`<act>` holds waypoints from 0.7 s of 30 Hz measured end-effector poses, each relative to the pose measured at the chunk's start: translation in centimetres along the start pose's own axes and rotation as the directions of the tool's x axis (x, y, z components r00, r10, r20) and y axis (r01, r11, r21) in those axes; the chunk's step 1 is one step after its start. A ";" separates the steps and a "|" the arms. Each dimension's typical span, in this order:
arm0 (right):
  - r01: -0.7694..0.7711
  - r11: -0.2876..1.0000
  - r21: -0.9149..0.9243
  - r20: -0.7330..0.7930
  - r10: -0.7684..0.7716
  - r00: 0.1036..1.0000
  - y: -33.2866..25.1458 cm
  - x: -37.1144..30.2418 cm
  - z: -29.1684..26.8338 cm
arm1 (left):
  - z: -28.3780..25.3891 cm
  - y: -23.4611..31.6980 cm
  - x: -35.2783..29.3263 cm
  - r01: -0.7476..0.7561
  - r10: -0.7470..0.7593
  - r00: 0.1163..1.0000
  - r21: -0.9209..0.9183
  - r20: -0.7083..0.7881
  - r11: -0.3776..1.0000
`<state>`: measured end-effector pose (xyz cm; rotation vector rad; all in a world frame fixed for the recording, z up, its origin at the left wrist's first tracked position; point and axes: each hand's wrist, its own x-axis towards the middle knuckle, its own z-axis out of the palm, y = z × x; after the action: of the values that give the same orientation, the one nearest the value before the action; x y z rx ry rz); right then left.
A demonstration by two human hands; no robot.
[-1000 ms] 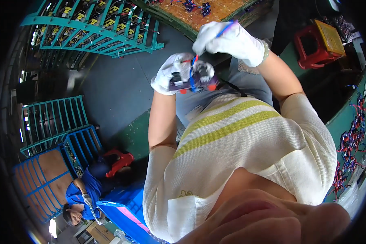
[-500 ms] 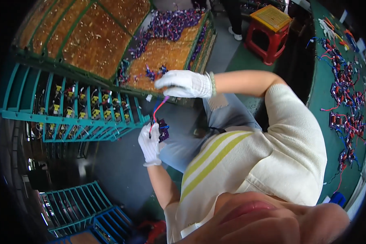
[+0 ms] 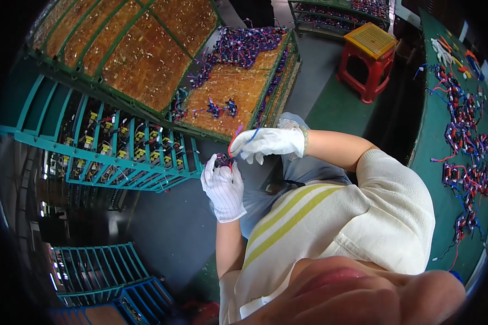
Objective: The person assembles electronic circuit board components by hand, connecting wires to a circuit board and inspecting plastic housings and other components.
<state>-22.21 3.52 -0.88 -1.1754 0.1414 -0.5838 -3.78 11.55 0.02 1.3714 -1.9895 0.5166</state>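
Left hand: My gloved left hand [image 3: 222, 189] is closing around the board [image 3: 222, 158], fingers wrapping its near side and hiding much of it.
Right hand: My gloved right hand [image 3: 268, 143] is meeting it from the other side, fingers curving a little; whether they're actually pinching anything, I can't tell.
Wires: The red wire [image 3: 231, 147] is looping past my right fingertips, and the blue wire [image 3: 254, 134] is crossing over those same fingers.
Board: It's sitting between my two hands, in front of my lap, just off the near edge of the wooden shelf [image 3: 230, 81].
Shelf: Two loose boards [image 3: 222, 108] are lying near that edge, while a dense pile [image 3: 244, 46] is filling the far end; bare wood is showing between.
Bench: Off to my right, the green bench [image 3: 427, 132] is carrying a long row of wired boards [image 3: 463, 151].
Progress: I'm judging this board as partway handled, both hands being busy at it and its wires hanging loose. Plenty more are lying around, but which are finished and which are waiting isn't showing.
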 end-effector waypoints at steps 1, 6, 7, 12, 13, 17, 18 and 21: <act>-0.040 0.992 -0.122 -0.057 0.034 0.998 -0.1 -0.2 0.5 | -0.1 0.2 0.2 -0.033 0.032 0.999 0.044 0.020 0.998; 0.084 0.961 -0.262 -0.117 -0.118 0.986 -0.4 -0.8 2.2 | 1.0 1.8 -0.1 0.006 -0.007 0.999 -0.017 -0.038 1.000; 0.080 0.959 -0.272 -0.114 -0.115 0.987 -0.2 -0.9 1.9 | 0.8 2.0 0.0 -0.043 0.043 0.999 0.033 0.003 0.999; 0.195 0.970 -0.141 -0.256 -0.226 0.940 0.6 -0.9 1.0 | 1.2 0.4 -1.0 0.288 -0.240 0.957 -0.484 0.161 0.826; 0.242 0.942 0.232 -0.292 -0.170 0.941 0.6 -1.0 1.0 | 0.7 -0.1 -1.3 0.574 -0.413 0.819 -0.588 0.398 0.570; 0.412 0.911 0.030 -0.265 -0.390 0.882 1.3 -1.2 -0.9 | 0.3 -3.2 -2.4 0.465 -0.673 0.531 -0.841 0.515 -0.276; 0.333 0.830 0.448 -0.231 -0.252 0.940 0.9 -1.2 -0.9 | -0.8 -2.2 -0.4 0.421 -0.677 0.461 -0.813 0.574 -0.403; 0.336 0.743 0.579 -0.194 -0.276 0.942 1.4 0.0 -1.4 | -0.3 -5.6 -2.7 0.274 -0.696 0.410 -0.808 0.589 -0.522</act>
<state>-22.30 2.74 -2.65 -0.5342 -0.1620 -0.9004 2.15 11.46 -1.98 0.8353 -0.3691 -1.1689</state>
